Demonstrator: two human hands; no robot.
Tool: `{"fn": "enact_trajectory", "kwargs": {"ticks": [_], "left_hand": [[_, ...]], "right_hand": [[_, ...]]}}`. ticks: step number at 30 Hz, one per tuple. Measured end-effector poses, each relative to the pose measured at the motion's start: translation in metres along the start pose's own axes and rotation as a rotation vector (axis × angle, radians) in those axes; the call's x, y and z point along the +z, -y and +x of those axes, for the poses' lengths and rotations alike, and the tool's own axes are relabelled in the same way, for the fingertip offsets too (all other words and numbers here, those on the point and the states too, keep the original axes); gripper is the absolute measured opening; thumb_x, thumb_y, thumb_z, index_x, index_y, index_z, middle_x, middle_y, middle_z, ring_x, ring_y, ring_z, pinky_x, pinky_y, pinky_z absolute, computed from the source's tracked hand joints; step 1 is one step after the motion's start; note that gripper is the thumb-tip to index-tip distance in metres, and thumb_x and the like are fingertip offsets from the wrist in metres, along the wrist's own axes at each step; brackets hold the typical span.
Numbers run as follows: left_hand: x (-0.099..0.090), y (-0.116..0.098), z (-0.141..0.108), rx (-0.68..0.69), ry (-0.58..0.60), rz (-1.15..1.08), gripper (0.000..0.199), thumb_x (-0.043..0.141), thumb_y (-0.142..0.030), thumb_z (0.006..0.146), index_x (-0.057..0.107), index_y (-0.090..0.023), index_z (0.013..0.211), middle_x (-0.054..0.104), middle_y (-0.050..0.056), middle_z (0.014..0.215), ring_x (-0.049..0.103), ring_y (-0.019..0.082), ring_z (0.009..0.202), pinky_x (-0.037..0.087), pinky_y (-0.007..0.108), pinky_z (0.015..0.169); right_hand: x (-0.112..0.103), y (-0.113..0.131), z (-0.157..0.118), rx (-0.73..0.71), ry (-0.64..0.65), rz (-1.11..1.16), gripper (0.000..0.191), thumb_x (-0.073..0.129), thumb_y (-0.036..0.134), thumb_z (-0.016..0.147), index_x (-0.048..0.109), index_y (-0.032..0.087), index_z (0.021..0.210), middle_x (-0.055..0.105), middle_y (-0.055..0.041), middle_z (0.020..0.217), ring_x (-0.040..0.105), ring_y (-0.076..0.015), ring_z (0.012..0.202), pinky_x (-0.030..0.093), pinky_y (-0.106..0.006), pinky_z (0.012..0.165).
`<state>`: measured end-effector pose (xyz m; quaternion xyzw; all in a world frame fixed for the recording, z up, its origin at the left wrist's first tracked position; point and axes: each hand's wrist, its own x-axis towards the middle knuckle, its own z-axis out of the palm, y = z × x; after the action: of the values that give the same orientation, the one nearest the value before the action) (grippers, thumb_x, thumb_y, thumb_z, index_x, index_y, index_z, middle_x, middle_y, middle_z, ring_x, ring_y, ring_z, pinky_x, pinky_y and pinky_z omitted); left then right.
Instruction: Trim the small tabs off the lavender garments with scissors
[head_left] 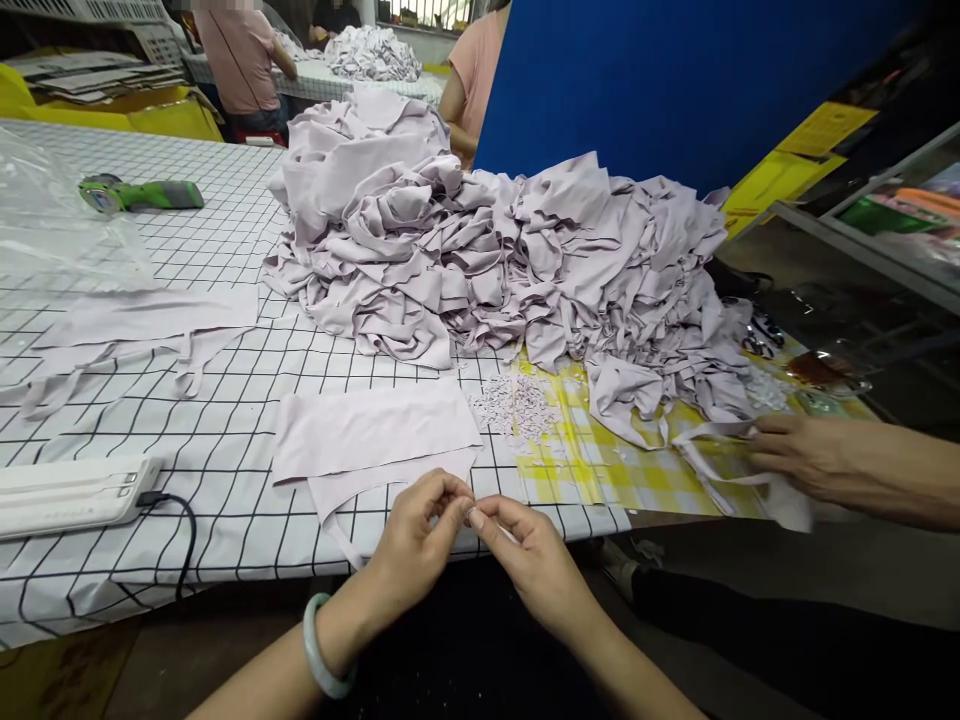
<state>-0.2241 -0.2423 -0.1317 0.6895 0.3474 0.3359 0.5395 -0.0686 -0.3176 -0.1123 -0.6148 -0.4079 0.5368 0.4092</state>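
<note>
A pale lilac fabric piece (375,425) with thin straps lies flat before me, its lower edge reaching the table's front. My left hand (424,530) is closed in a pinch, with a pale green bangle on its wrist. Fingertip to fingertip with it, my right hand (517,545) is pinched too. Both appear to grip the right strap end of this fabric piece, mostly hidden by the fingers. Just beyond it lies a scatter of tiny lilac scraps (521,405). A large heap of lilac fabric pieces (450,230) rises behind.
Another fabric piece (150,320) lies left, near a green handheld tool (142,194) and clear plastic (52,210). A white power strip (75,495) with a black cable sits front left. At right, another person's hand (802,460) handles fabric. A blue panel (637,90) stands behind.
</note>
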Motion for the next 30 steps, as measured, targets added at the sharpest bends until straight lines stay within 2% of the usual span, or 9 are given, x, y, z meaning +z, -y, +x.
{"fn": "enact_trajectory", "kwargs": {"ticks": [3, 6, 8, 11, 15, 18, 22, 30], "left_hand": [[-0.032, 0.016, 0.019, 0.203, -0.037, 0.395, 0.009, 0.051, -0.016, 0.091, 0.060, -0.016, 0.092, 0.061, 0.009, 0.092, 0.056, 0.023, 0.085, 0.049, 0.039, 0.077], [-0.056, 0.034, 0.037, 0.248, 0.067, 0.606, 0.022, 0.054, -0.004, 0.077, 0.063, -0.016, 0.094, 0.063, 0.012, 0.099, 0.056, 0.026, 0.092, 0.050, 0.043, 0.082], [-0.061, 0.041, 0.042, 0.219, 0.105, 0.594, 0.023, 0.053, -0.002, 0.075, 0.063, -0.016, 0.090, 0.064, 0.010, 0.095, 0.058, 0.025, 0.090, 0.051, 0.042, 0.081], [-0.060, 0.044, 0.046, 0.173, 0.070, 0.548, 0.018, 0.050, -0.003, 0.080, 0.061, -0.016, 0.083, 0.064, 0.009, 0.090, 0.059, 0.023, 0.085, 0.052, 0.038, 0.079], [-0.061, 0.039, 0.050, 0.099, 0.060, 0.485, 0.015, 0.051, -0.006, 0.083, 0.060, -0.017, 0.078, 0.065, 0.005, 0.084, 0.060, 0.018, 0.079, 0.051, 0.032, 0.073], [-0.065, 0.033, 0.053, 0.047, 0.073, 0.435, 0.016, 0.050, -0.009, 0.085, 0.061, -0.017, 0.077, 0.066, 0.004, 0.085, 0.062, 0.017, 0.079, 0.051, 0.030, 0.073], [-0.069, 0.031, 0.054, -0.011, 0.110, 0.343, 0.017, 0.048, -0.011, 0.088, 0.063, -0.017, 0.081, 0.067, 0.006, 0.089, 0.062, 0.019, 0.085, 0.051, 0.033, 0.079], [-0.068, 0.040, 0.052, 0.028, 0.126, 0.312, 0.019, 0.046, -0.010, 0.092, 0.060, -0.018, 0.084, 0.065, 0.006, 0.092, 0.059, 0.020, 0.090, 0.048, 0.037, 0.084]], "right_hand": [[-0.004, 0.003, 0.016, 0.010, -0.052, -0.049, 0.036, 0.063, 0.053, 0.089, 0.068, 0.018, 0.084, 0.066, -0.0023, 0.083, 0.059, -0.0192, 0.085, 0.045, -0.030, 0.081], [0.000, 0.007, 0.037, 0.026, -0.056, -0.081, 0.034, 0.063, 0.051, 0.086, 0.068, 0.018, 0.081, 0.064, -0.0012, 0.078, 0.057, -0.0163, 0.076, 0.045, -0.028, 0.074], [0.009, 0.008, 0.049, 0.069, -0.036, -0.064, 0.031, 0.063, 0.048, 0.084, 0.067, 0.018, 0.079, 0.060, 0.0010, 0.069, 0.053, -0.0134, 0.066, 0.043, -0.026, 0.065], [0.024, 0.009, 0.061, 0.165, -0.007, -0.012, 0.029, 0.062, 0.047, 0.083, 0.063, 0.019, 0.078, 0.053, 0.0051, 0.057, 0.040, -0.0085, 0.046, 0.034, -0.023, 0.047], [0.040, 0.011, 0.071, 0.270, 0.007, 0.115, 0.030, 0.066, 0.048, 0.079, 0.061, 0.019, 0.079, 0.055, 0.0068, 0.056, 0.032, -0.0051, 0.035, 0.028, -0.021, 0.035], [0.048, 0.014, 0.079, 0.315, 0.013, 0.245, 0.031, 0.071, 0.048, 0.074, 0.061, 0.018, 0.079, 0.054, 0.0079, 0.053, 0.031, -0.0041, 0.034, 0.028, -0.019, 0.033], [0.053, 0.016, 0.088, 0.345, 0.015, 0.305, 0.031, 0.074, 0.044, 0.071, 0.061, 0.017, 0.074, 0.051, 0.0089, 0.049, 0.029, -0.0027, 0.034, 0.029, -0.018, 0.032], [0.050, 0.020, 0.091, 0.399, -0.007, 0.322, 0.026, 0.073, 0.039, 0.070, 0.063, 0.015, 0.075, 0.049, 0.0095, 0.048, 0.028, -0.0019, 0.034, 0.026, -0.017, 0.032]]}}
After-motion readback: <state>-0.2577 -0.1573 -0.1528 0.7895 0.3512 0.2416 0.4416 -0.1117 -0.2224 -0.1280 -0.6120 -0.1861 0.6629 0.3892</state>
